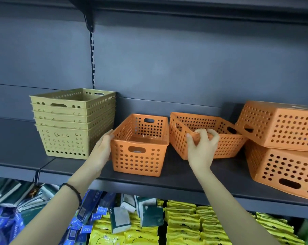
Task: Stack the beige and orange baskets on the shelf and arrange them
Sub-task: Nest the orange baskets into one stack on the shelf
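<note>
Orange basket (140, 147) (upright) touches left hand (103, 147); right hand (202, 147) grips tilted basket (206, 133)

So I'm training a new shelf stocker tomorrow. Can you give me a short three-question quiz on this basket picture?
1. True or false: the beige stack stands to the left of the orange baskets.
2. Which hand has its grip on the tilted basket? A) left B) right C) neither
3. Fill in: the left hand rests against the upright basket's ____ side.

Key: 1 true. 2 B, the right hand curls its fingers over the near rim. 3 left.
</note>
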Motion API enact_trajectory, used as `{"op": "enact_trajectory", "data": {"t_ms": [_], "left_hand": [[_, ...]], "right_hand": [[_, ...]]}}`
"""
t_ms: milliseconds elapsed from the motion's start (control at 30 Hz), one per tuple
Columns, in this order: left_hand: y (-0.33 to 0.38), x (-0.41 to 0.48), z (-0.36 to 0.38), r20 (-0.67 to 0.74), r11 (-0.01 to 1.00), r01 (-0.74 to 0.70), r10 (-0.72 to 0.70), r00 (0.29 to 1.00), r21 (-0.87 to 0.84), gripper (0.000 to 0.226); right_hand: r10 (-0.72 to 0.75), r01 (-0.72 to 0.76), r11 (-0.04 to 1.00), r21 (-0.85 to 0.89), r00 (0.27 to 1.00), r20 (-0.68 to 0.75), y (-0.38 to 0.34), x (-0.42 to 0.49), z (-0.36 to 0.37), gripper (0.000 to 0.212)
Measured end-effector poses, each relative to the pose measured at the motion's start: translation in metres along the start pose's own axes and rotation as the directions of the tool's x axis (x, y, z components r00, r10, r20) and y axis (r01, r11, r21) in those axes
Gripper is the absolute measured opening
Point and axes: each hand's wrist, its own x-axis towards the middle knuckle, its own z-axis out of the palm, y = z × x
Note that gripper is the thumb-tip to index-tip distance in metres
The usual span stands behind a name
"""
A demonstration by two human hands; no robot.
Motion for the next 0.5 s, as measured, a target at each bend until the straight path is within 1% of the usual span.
{"op": "enact_trajectory", "data": {"t_ms": [133,267,300,367,433,467,500], "left_hand": [[0.002,-0.006,-0.002,-0.003,1.0,0.008,-0.008,1.0,0.024,0.045],[0.003,-0.006,-0.01,-0.062,1.0,0.012,-0.011,0.998,0.017,0.037],[0.003,-0.005,-0.012,-0.069,1.0,0.017,-0.016,0.998,0.02,0.042],[0.002,-0.005,-0.016,-0.072,0.999,0.022,-0.019,0.997,0.042,0.06],[0.003,-0.006,-0.015,-0.068,0.997,0.032,-0.027,0.997,0.07,0.071],[0.004,-0.006,-0.015,-0.063,0.997,0.03,-0.025,0.998,0.072,0.071],[0.004,-0.005,-0.014,-0.06,0.997,0.032,-0.028,0.998,0.065,0.066]], "right_hand": [[-0.001,0.003,0.995,0.101,1.0,-0.022,-0.013,0.002,-0.002,0.021],[0.018,-0.008,0.971,0.239,0.999,-0.038,-0.022,0.006,-0.009,0.019],[0.028,-0.017,0.963,0.269,0.999,-0.037,-0.025,0.007,-0.011,0.019],[0.037,-0.02,0.947,0.32,0.998,-0.047,-0.031,0.011,-0.014,0.021],[0.03,-0.004,0.927,0.374,0.997,-0.065,-0.039,0.014,-0.016,0.023],[0.014,0.014,0.92,0.392,0.998,-0.069,-0.044,0.015,-0.017,0.023],[-0.014,0.04,0.915,0.401,0.998,-0.067,-0.05,0.015,-0.018,0.023]]}}
